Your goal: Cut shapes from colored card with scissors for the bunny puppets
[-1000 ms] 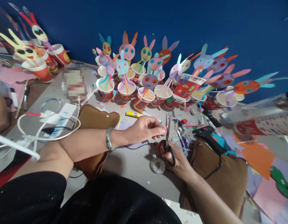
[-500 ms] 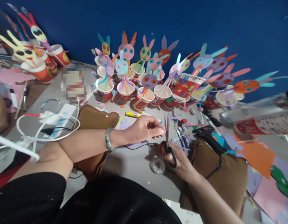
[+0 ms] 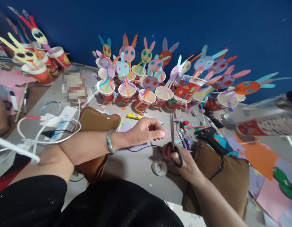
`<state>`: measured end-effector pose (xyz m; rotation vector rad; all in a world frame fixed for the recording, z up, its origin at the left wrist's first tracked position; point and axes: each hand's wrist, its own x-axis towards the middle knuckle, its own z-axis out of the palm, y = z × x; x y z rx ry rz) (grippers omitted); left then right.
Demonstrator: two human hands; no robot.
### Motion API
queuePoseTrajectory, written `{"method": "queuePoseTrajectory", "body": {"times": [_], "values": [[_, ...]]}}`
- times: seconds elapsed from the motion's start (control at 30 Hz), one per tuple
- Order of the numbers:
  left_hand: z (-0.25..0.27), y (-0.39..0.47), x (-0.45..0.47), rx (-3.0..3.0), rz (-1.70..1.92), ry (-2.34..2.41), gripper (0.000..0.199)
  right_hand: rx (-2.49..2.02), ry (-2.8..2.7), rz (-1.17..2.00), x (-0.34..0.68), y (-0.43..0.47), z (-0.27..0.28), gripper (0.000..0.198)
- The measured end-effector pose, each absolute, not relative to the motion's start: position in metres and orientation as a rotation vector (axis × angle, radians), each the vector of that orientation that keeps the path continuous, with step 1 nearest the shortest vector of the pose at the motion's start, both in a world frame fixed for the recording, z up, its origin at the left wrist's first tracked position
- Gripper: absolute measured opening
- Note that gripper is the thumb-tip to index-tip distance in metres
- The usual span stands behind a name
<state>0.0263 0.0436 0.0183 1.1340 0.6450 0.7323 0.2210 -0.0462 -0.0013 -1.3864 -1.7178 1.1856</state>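
Note:
My right hand (image 3: 180,159) grips a pair of scissors (image 3: 173,135) with black handles, blades pointing away from me and nearly together. Opposite it, my left hand (image 3: 146,130) is pinched closed on a small pink piece of paper (image 3: 165,133) that pokes out past the fingertips. A gap separates that piece from the blades. Below the hands a roll of clear tape (image 3: 159,167) lies on the grey table (image 3: 141,170). Under the left wrist there is a sheet of lilac paper (image 3: 125,127), partly covered.
Paper cups (image 3: 146,102) with paper rabbit figures line the back by the blue wall. A yellow glue stick (image 3: 134,116), a black glue gun (image 3: 210,137), brown cushions (image 3: 221,176) and a white power strip (image 3: 62,121) with cables surround the hands. Another person's arm (image 3: 0,113) shows at far left.
The scissors in my right hand have moved right, away from the left fingertips, and their blades have come closer together. My left hand has barely moved.

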Motion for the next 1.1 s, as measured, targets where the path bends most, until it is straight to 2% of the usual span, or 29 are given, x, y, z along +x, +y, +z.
{"method": "queuePoseTrajectory", "body": {"times": [0.13, 0.3, 0.4, 1.1], "values": [[0.016, 0.043, 0.028, 1.101, 0.656, 0.621, 0.019, -1.393, -1.549, 1.168, 0.218, -0.045, 0.002, 0.059], [0.007, 0.038, 0.031, 1.043, 0.593, 0.586, 0.033, -1.432, -1.301, 1.053, 0.210, -0.044, 0.004, 0.029], [0.000, 0.035, 0.034, 1.038, 0.589, 0.591, 0.034, -1.375, -1.262, 1.045, 0.208, -0.043, 0.000, 0.021], [0.001, 0.033, 0.035, 1.242, 0.504, 0.567, 0.012, -1.437, -1.272, 0.951, 0.205, -0.044, 0.002, 0.029]]}}
